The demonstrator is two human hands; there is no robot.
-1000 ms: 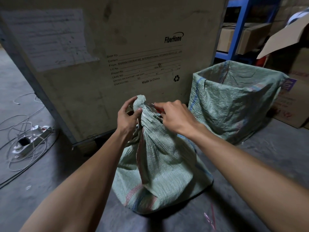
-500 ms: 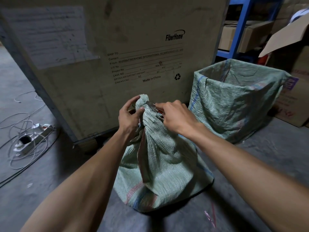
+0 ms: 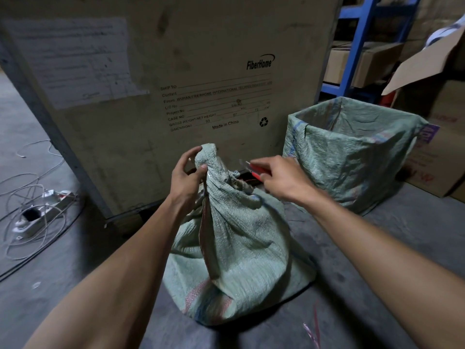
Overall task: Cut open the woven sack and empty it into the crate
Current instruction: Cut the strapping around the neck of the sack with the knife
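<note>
Sack (image 3: 234, 253) neck pinched upright by left hand (image 3: 187, 178) for cutting, right hand (image 3: 279, 181) clutching red cutter (image 3: 255, 170) beside it.

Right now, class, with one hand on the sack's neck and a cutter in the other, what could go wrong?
The left hand pinches the sack neck close to the red cutter in the right hand; a slip could nick fingers. The cutter's blade end is blurred, so its exposure is unclear. The cables on the floor could trip someone.

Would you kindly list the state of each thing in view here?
Woven sack: upright, neck still bunched.
Left hand: pinching the sack's neck.
Right hand: holding a red cutter, clear of the sack.
Lined crate: open-topped.
Cardboard box: flap open.
</note>
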